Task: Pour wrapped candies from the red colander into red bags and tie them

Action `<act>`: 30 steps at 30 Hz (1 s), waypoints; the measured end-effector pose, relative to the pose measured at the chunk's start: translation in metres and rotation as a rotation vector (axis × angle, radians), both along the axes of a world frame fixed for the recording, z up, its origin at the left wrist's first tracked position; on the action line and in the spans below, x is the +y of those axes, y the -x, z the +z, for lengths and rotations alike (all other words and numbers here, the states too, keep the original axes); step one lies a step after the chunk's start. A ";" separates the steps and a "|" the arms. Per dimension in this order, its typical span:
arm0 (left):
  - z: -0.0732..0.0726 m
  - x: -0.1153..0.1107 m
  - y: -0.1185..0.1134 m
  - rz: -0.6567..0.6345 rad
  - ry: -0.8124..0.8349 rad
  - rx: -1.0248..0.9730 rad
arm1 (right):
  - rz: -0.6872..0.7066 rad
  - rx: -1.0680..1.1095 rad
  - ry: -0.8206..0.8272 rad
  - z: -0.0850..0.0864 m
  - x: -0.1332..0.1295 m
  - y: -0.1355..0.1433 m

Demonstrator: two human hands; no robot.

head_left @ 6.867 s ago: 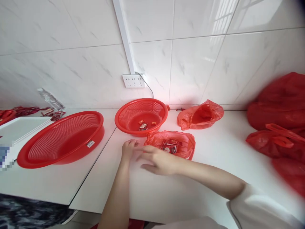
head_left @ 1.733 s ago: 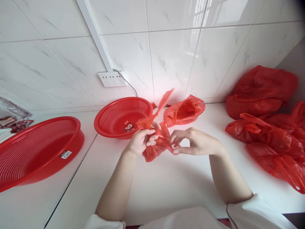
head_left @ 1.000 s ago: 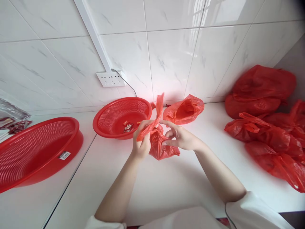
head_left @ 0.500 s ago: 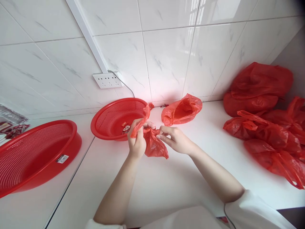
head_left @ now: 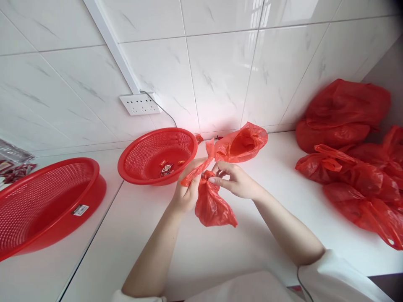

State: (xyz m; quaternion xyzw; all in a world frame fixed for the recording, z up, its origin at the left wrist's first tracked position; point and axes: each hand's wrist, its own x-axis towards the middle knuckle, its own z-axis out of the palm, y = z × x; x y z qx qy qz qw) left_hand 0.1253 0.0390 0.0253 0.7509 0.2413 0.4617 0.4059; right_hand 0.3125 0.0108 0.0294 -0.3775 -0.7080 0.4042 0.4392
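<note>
Head view: left hand [head_left: 187,192] clasping the upper strip of a small red bag [head_left: 213,206], right hand [head_left: 236,180] pinching its gathered neck, the bag over the white counter [head_left: 220,256], near a round basket [head_left: 138,156] containing wrapped packets [head_left: 166,169].

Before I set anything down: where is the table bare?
Bare white table lies on the near side of the held bag, and between the open bag and the bag pile at right. Crowded: beyond the held bag, where the farther basket and open bag sit close.
</note>
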 end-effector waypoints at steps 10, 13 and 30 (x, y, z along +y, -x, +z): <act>0.012 -0.005 0.001 0.082 -0.226 0.088 | -0.015 0.215 0.015 -0.011 0.005 0.013; 0.011 -0.003 0.003 0.107 -0.150 0.118 | 0.059 0.155 0.046 -0.009 0.003 0.010; 0.010 0.007 0.023 0.153 -0.035 0.063 | -0.005 0.116 0.033 0.003 -0.005 -0.018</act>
